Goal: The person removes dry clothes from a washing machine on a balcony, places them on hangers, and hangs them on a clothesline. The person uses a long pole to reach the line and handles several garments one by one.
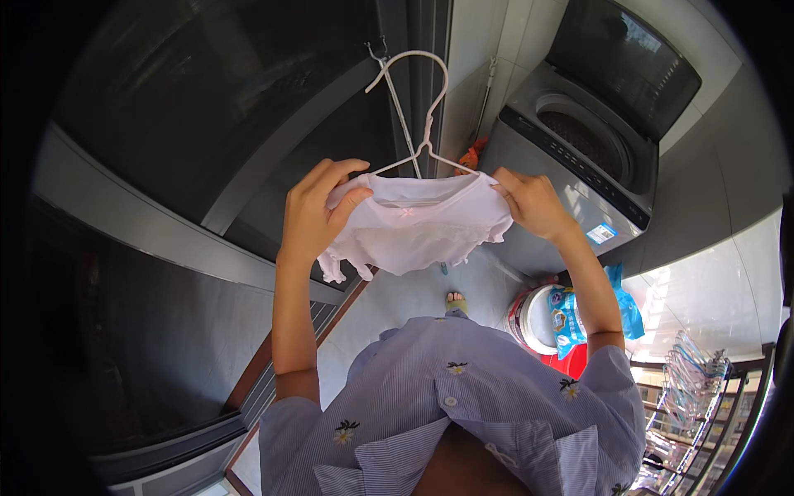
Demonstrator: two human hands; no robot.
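Note:
A small pale pink garment (428, 239) with a tiny bow at its neckline hangs on a pinkish-white clothes hanger (428, 133). The hanger's hook points up and its arms run into the neck opening. My left hand (322, 198) is at the garment's shoulder on the left, with thumb and fingers around the cloth there; the fingertips partly show above the hanger's arm. At the opposite shoulder, my right hand (527, 198) pinches the fabric between thumb and fingers. The garment's lower part is foreshortened, hanging in front of me.
A top-loading washing machine (577, 149) with its lid up stands at the upper right. Below it are a white bucket (536, 319), a blue detergent bag (564, 316) and a red basin (574, 363). Many hangers (688, 378) hang by a railing. Dark glass doors (155, 260) fill the left.

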